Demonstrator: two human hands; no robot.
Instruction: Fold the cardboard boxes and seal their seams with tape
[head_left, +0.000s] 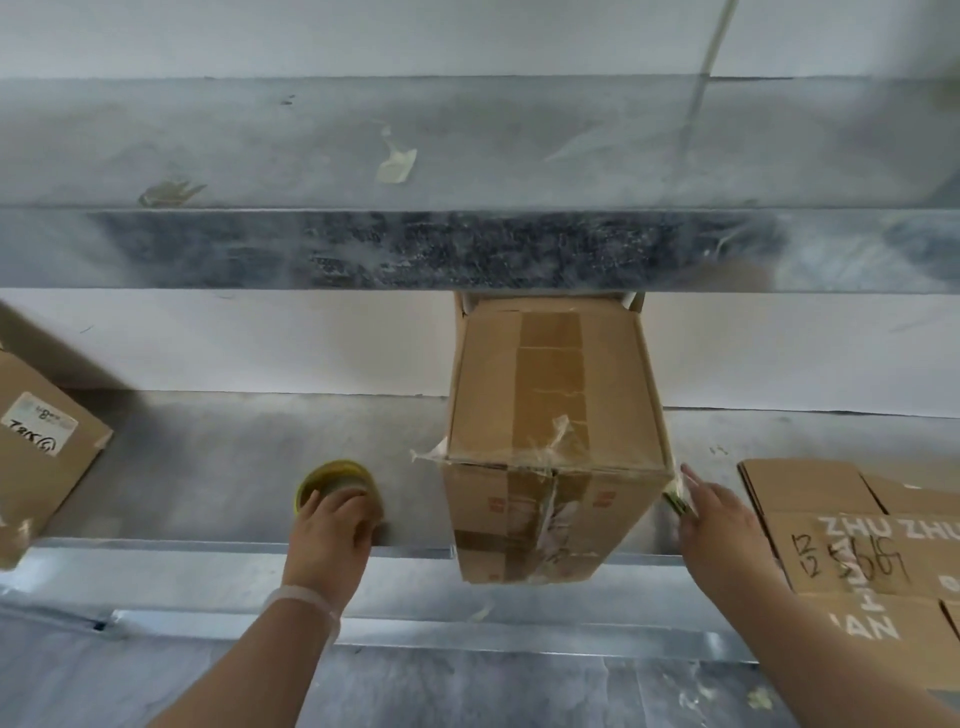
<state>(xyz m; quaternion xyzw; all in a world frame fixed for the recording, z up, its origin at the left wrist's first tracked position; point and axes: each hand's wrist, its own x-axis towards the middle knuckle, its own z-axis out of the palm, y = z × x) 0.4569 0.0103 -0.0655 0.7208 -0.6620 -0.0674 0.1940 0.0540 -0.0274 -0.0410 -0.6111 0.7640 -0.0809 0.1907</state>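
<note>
A folded cardboard box (556, 431) stands on the metal shelf (218, 467), its top seam covered by brown tape and crumpled clear tape hanging over its front edge. My left hand (330, 525) grips a yellow-green roll of tape (335, 480) lying on the shelf to the left of the box. My right hand (714, 512) is at the box's right front corner, fingers stretched out near a dark greenish strip of tape there; whether they pinch it is unclear.
A stack of flattened cardboard boxes (857, 540) with white print and handwriting lies at the right. Another box (41, 441) with a white label sits at the left edge. An upper metal shelf (467, 249) hangs above, with tape scraps (397, 163) on it.
</note>
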